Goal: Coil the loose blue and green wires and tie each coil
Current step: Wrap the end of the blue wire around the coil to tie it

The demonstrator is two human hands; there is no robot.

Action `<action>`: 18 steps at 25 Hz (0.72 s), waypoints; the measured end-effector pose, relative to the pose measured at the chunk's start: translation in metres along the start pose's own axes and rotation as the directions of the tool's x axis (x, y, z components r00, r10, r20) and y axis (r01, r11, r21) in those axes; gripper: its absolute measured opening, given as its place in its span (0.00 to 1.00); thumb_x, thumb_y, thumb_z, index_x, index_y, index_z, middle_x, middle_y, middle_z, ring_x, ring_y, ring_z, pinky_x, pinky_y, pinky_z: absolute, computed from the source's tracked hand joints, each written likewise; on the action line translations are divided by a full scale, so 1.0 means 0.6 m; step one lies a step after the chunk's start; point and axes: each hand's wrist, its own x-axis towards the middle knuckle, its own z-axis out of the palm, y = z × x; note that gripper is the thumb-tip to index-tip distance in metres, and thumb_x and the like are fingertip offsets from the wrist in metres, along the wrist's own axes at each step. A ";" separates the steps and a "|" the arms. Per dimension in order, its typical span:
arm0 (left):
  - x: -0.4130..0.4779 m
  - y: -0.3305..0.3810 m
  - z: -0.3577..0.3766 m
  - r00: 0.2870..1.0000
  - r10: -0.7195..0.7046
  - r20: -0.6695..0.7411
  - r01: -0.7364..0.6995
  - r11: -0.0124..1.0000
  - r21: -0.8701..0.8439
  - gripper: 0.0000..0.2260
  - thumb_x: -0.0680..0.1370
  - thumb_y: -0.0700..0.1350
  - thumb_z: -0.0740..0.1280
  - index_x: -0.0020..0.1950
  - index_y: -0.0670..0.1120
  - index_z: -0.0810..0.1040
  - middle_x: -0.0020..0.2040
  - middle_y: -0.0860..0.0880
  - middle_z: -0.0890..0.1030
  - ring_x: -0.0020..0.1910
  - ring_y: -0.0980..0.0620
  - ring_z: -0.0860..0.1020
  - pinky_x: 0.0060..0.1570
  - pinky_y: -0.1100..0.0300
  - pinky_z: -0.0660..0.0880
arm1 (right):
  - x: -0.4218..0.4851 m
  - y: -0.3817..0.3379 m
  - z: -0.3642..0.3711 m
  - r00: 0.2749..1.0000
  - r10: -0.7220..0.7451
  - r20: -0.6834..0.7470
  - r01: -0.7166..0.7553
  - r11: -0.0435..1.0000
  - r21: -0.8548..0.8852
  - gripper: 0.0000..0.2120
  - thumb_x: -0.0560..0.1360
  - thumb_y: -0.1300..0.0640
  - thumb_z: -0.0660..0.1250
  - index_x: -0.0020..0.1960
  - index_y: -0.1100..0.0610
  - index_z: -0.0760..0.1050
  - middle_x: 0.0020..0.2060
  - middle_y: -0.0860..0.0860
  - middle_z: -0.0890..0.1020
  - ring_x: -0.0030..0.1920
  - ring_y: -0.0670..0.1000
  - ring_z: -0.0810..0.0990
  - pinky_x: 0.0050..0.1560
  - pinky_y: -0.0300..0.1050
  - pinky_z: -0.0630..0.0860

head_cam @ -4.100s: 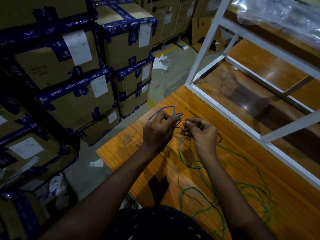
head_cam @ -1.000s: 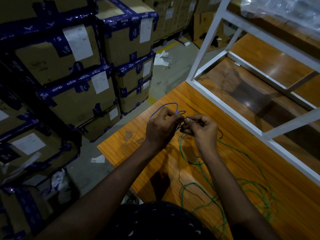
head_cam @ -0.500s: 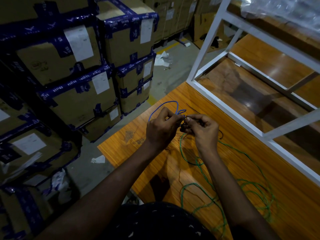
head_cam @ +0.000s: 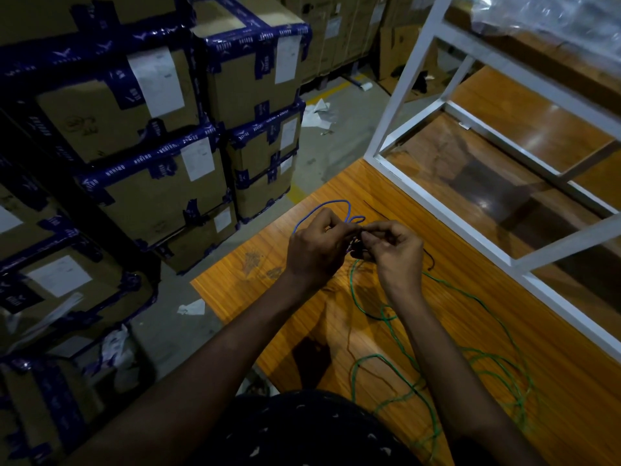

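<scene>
Hardly anything had moved since a second before; the fingertips had only closed up until they touched. Taped cardboard boxes (head_cam: 151,196) were stacked at the left of the frame. At mid-frame the left hand (head_cam: 316,250) had its grip curled round the blue wire (head_cam: 336,205), whose loops rose above the knuckles. The right hand (head_cam: 398,253) pinched the same wire, with a thin dark strand (head_cam: 431,260) trailing beside it. Loose green wire (head_cam: 497,361) sprawled over the bench (head_cam: 554,381) at lower right, below a white frame (head_cam: 403,82).
</scene>
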 end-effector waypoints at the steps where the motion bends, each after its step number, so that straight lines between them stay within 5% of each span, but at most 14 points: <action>1: 0.000 -0.002 0.002 1.000 0.000 0.007 0.000 1.000 -0.017 0.06 0.76 0.47 0.69 0.52 0.54 0.75 0.39 0.51 0.73 0.27 0.47 0.74 0.20 0.56 0.71 | 0.002 0.000 -0.002 1.000 0.000 0.009 0.001 1.000 -0.022 0.03 0.73 0.70 0.67 0.45 0.65 0.78 0.35 0.57 0.82 0.30 0.49 0.83 0.32 0.40 0.79; 6: 0.005 -0.001 0.005 0.999 0.008 0.053 -0.003 0.995 -0.096 0.08 0.77 0.48 0.67 0.56 0.53 0.74 0.42 0.52 0.68 0.29 0.47 0.75 0.24 0.54 0.74 | 0.010 0.003 -0.011 1.000 -0.024 0.018 0.024 1.000 -0.013 0.07 0.71 0.72 0.68 0.39 0.62 0.76 0.27 0.53 0.80 0.26 0.49 0.80 0.32 0.44 0.79; 11: 0.009 0.002 0.005 0.996 0.012 0.089 0.000 0.991 -0.130 0.04 0.78 0.49 0.66 0.52 0.53 0.76 0.39 0.46 0.76 0.30 0.46 0.77 0.24 0.54 0.74 | 0.011 0.006 -0.012 0.998 -0.057 -0.006 0.057 0.998 -0.004 0.08 0.72 0.73 0.67 0.39 0.62 0.75 0.29 0.57 0.78 0.26 0.47 0.80 0.30 0.41 0.78; 14: 0.010 0.006 0.007 0.996 0.026 0.091 -0.018 0.996 -0.085 0.05 0.78 0.48 0.66 0.50 0.49 0.80 0.41 0.46 0.78 0.30 0.45 0.78 0.23 0.54 0.75 | 0.015 0.009 -0.015 0.990 -0.126 -0.068 0.127 0.992 0.003 0.12 0.73 0.72 0.65 0.39 0.56 0.74 0.30 0.50 0.78 0.28 0.47 0.79 0.32 0.46 0.77; 18: -0.001 -0.002 0.010 0.994 0.011 0.112 -0.004 0.998 -0.067 0.05 0.77 0.47 0.67 0.51 0.49 0.81 0.45 0.47 0.80 0.33 0.46 0.80 0.25 0.54 0.76 | 0.028 0.000 -0.017 0.984 -0.101 -0.150 0.135 0.962 0.238 0.10 0.78 0.69 0.60 0.42 0.58 0.69 0.37 0.52 0.80 0.35 0.48 0.82 0.39 0.45 0.80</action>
